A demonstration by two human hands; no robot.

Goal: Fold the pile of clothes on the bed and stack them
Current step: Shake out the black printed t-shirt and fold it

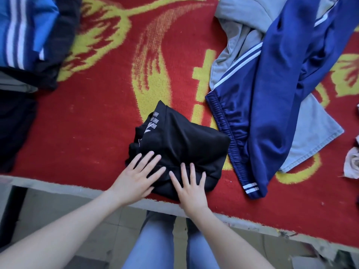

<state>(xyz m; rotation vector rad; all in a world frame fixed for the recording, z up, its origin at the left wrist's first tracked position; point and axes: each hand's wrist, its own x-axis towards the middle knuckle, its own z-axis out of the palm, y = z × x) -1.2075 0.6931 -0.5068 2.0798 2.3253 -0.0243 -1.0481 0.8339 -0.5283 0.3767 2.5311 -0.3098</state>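
So, quick look at where things are: the black garment [186, 136] sits folded into a chunky bundle in the lower middle of the frame, right at the near edge of the bed [87, 133], on its red and yellow blanket. My left hand [136, 181] and right hand [191, 189] both lie flat on its near end, side by side, fingers straight and spread. Neither grip is clenched around anything; it's palms pressing, not holding.

Handling-wise, I'd guess this thing is light, soft and a bit slick. It looks like sporty fabric with a sheen, so the fold will probably want to spring open or slide once the pressure comes off. To lift it I'd slip fingers under the near edge from both sides with thumbs on top, so the layers are pinched together, rather than grab one corner.

The stack of folded clothes [29, 35] is in the upper left of the frame, well apart from the bundle, so that's probably where it goes. Blue track pants [272, 94] lie unfolded on the right over a grey garment [242, 26], waistband just beside the bundle.
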